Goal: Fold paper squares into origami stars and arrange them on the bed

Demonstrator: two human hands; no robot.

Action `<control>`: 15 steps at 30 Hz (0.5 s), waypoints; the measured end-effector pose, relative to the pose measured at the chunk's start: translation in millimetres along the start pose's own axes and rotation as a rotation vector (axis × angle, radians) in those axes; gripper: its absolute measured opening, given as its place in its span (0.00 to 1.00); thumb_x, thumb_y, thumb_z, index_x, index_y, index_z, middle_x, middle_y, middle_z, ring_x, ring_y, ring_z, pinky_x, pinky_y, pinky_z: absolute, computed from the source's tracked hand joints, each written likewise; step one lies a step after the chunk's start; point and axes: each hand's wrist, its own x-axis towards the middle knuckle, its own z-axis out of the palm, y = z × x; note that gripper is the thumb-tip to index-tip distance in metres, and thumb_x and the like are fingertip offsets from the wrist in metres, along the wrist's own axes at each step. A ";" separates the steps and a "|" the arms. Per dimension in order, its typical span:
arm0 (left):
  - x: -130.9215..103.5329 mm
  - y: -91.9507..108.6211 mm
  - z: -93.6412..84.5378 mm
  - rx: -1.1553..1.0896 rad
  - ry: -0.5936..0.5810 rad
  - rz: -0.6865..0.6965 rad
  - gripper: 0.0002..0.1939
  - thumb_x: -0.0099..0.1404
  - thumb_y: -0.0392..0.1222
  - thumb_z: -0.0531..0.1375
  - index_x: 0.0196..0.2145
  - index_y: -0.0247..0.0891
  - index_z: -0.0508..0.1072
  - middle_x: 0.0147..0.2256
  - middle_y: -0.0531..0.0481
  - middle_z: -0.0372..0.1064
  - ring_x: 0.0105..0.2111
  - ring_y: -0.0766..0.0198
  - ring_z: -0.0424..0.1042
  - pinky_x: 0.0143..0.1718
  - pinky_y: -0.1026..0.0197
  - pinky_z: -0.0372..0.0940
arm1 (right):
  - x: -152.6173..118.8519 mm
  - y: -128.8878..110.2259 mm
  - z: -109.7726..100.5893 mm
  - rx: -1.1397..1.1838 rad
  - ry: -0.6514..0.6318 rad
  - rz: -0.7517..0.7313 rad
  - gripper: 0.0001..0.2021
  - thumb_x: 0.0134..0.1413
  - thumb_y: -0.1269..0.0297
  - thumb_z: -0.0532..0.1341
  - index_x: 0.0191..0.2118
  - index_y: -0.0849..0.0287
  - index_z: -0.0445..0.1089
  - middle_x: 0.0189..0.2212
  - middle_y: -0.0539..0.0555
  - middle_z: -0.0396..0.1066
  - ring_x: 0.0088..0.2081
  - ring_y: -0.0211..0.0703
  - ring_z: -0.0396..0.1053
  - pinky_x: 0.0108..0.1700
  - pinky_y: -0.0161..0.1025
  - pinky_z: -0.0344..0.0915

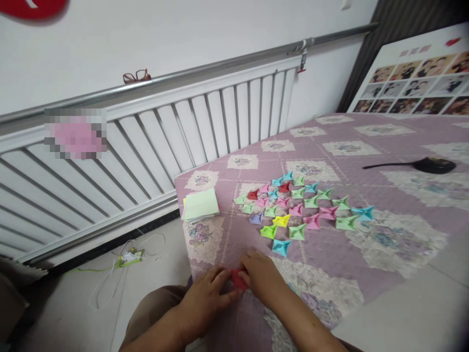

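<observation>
Two bare hands, one pair, set close together at lower centre. Left bare hand [212, 292]: back upward, fingers bent and reaching inward, thumb extended toward the other hand. Right bare hand [258, 274]: back upward, fingers curled, thumb tucked beneath, fingertips directed toward the left. Two bare forearms: left entering from lower left, right from lower right, slanting inward to meet. One bent leg in brown cloth [156, 308], beside the left forearm.
</observation>
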 end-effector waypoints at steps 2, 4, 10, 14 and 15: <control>-2.5 0.1 1.2 -0.090 0.024 -0.034 0.23 0.66 0.39 0.57 0.56 0.55 0.62 0.58 0.44 0.58 0.54 0.49 0.60 0.50 0.46 0.63 | 0.6 2.4 -0.8 0.077 0.005 -0.004 0.01 0.49 0.68 0.61 0.30 0.58 0.69 0.32 0.53 0.71 0.37 0.43 0.65 0.37 0.38 0.54; -5.0 2.0 1.4 -0.260 0.059 -0.151 0.20 0.67 0.39 0.55 0.55 0.52 0.63 0.56 0.45 0.60 0.54 0.51 0.62 0.51 0.47 0.63 | 0.9 4.5 -1.9 0.189 -0.009 0.012 0.01 0.48 0.69 0.60 0.28 0.58 0.68 0.28 0.50 0.70 0.33 0.40 0.64 0.34 0.36 0.52; 1.6 14.8 5.2 -0.854 0.391 -0.602 0.19 0.64 0.34 0.52 0.52 0.40 0.63 0.52 0.41 0.64 0.51 0.55 0.65 0.51 0.48 0.63 | 3.6 9.1 -5.7 0.706 -0.017 0.120 0.03 0.46 0.68 0.57 0.24 0.59 0.64 0.21 0.46 0.64 0.26 0.36 0.60 0.28 0.33 0.52; 29.2 22.3 8.3 -1.204 0.473 -0.840 0.25 0.61 0.37 0.56 0.55 0.38 0.57 0.50 0.38 0.65 0.43 0.59 0.71 0.44 0.54 0.67 | 4.3 11.4 -7.6 0.894 0.026 0.143 0.06 0.46 0.64 0.57 0.23 0.58 0.63 0.20 0.45 0.61 0.25 0.35 0.58 0.28 0.33 0.53; 37.0 23.7 7.5 -1.290 0.483 -0.829 0.25 0.60 0.38 0.56 0.55 0.37 0.57 0.50 0.38 0.66 0.43 0.58 0.71 0.44 0.54 0.67 | 4.1 11.6 -7.8 0.927 0.027 0.148 0.07 0.46 0.62 0.58 0.24 0.58 0.63 0.20 0.45 0.61 0.25 0.35 0.57 0.28 0.33 0.53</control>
